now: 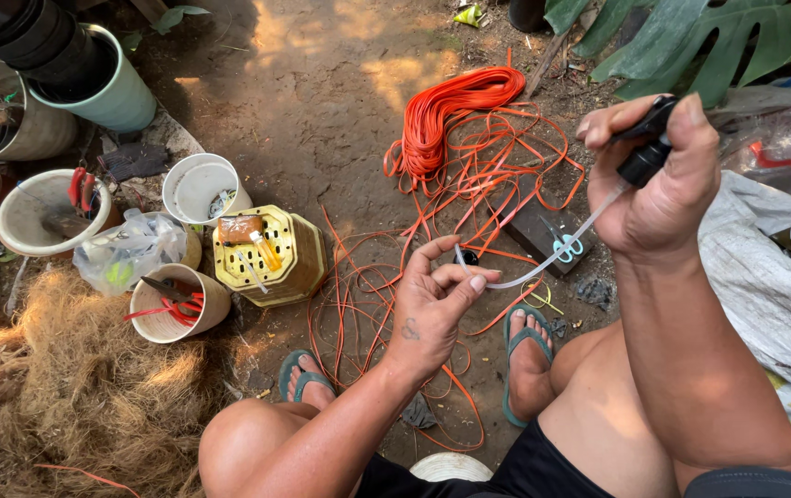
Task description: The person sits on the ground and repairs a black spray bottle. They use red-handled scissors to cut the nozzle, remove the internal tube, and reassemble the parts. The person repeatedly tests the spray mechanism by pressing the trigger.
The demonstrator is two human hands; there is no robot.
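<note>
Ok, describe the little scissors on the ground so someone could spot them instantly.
Start at the orange cord tangled across the dirt. At its right edge lies a dark flat slab, and the scissors rest on it, the only thing there with pale blue handles.

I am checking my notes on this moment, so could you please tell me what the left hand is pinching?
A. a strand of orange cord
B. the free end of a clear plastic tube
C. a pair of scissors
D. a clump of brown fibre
B: the left hand pinches the free end of the clear tube, which runs up to the black sprayer head held in the right hand.
</note>
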